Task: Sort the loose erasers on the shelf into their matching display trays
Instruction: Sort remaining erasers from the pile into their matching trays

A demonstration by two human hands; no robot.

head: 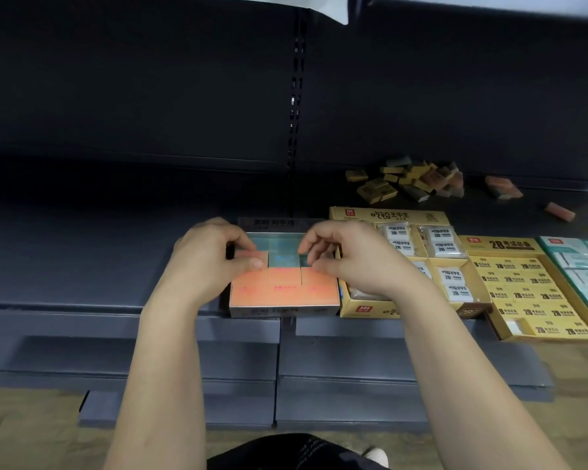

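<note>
**Seating two erasers in the orange-and-teal tray.** The left hand (211,259) pinches an orange eraser (251,257) between thumb and forefinger at the tray's left edge, level with the teal row. The right hand (350,262) pinches a teal eraser (304,261) at the right end of that row (the fingers hide its far side). Both pieces sit inside the grey tray (284,312), whose near rows are orange and far rows teal. Just to its right stands a yellow tray (387,215) of wrapped white erasers. The loose pile (418,181) lies far right on the shelf (82,249), well apart from the hands. The step in hand is judged to be squaring up the row. The next move probably calls for pressing both pieces flush, letting go, then reaching far right to the pile.
</note>
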